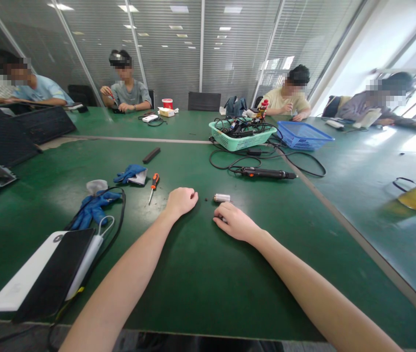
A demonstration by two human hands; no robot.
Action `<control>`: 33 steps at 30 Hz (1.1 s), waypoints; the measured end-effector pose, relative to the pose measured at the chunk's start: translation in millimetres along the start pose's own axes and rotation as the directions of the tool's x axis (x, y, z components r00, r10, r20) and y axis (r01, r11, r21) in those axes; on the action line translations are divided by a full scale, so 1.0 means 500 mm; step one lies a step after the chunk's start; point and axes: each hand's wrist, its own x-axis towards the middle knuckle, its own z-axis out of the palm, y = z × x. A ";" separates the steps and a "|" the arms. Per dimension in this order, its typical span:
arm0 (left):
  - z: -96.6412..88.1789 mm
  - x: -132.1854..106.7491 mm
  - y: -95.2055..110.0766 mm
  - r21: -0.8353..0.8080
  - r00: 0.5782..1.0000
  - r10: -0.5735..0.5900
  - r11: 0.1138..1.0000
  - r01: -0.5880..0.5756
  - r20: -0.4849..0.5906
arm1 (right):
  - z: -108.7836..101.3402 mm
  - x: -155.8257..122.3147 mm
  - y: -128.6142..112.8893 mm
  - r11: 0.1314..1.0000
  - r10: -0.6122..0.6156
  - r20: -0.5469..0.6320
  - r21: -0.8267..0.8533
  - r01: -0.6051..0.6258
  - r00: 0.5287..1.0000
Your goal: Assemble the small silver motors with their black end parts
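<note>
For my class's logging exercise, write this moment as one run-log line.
left hand: curled, contents hidden; right hand: curled, near silver cylinder; small dark piece: between hands; screwdriver: lying left of left hand

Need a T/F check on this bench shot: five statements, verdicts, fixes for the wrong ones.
1. The silver cylinder lies on the green table, just beyond the right hand. True.
2. The screwdriver lies between the left hand and the right hand. False: it lies to the left of the left hand.
3. The green basket holds black cables. True.
4. The blue basket stands left of the green basket. False: it stands to its right.
5. Both hands are bare. True.
</note>
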 end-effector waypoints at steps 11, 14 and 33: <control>-0.004 -0.006 -0.004 -0.006 1.000 0.024 1.000 -0.024 -0.012 | -0.148 -0.234 0.267 0.885 0.344 -0.188 -0.261 -0.385 0.920; -0.005 -0.007 -0.005 -0.010 1.000 0.026 1.000 -0.026 -0.017 | -0.187 -0.316 0.334 0.816 0.425 -0.260 -0.303 -0.491 0.867; -0.011 -0.006 0.005 -0.022 1.000 0.001 1.000 -0.001 0.004 | -0.211 -0.380 0.348 0.655 0.541 -0.430 -0.324 -0.683 0.723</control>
